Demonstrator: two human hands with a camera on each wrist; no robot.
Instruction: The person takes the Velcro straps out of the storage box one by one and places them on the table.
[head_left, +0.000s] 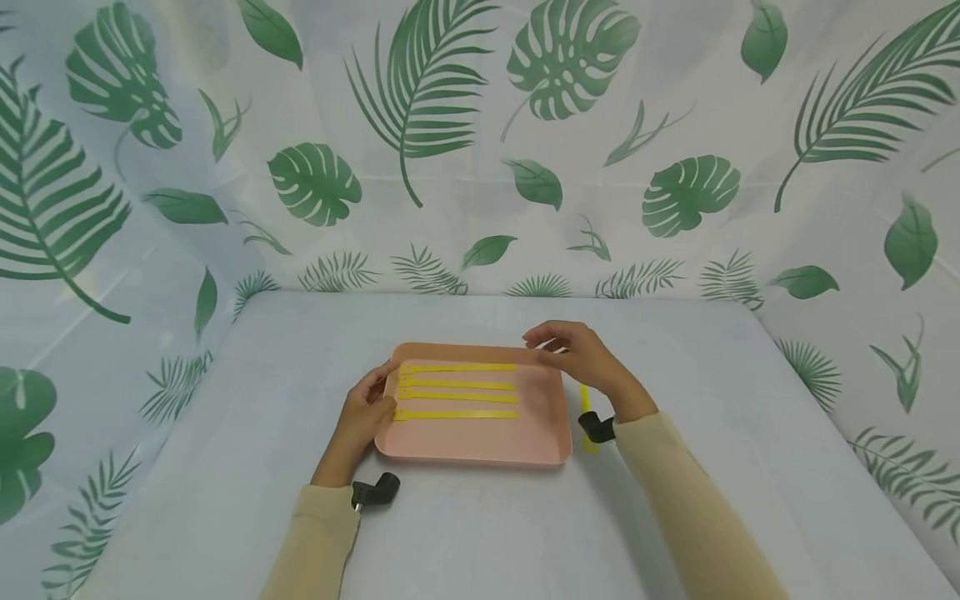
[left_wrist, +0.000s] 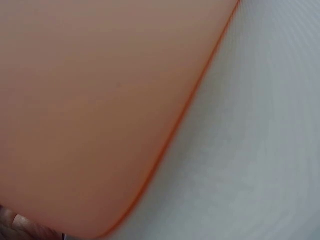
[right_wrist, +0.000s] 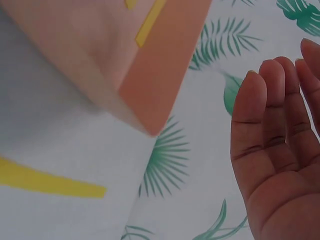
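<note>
My left hand grips the left rim of a shallow pink rectangular tray, with the thumb over the edge. Several flat yellow strips with wider left ends lie side by side across the tray. My right hand is by the tray's far right corner and overlaps it in the head view. In the right wrist view its fingers are extended and hold nothing. Another yellow strip lies on the table just right of the tray, partly covered by the right wrist in the head view.
A pale cloth covers the table. Behind it and along both sides hangs a white curtain with green leaf prints. Each wrist carries a small black camera, one on the left and one on the right.
</note>
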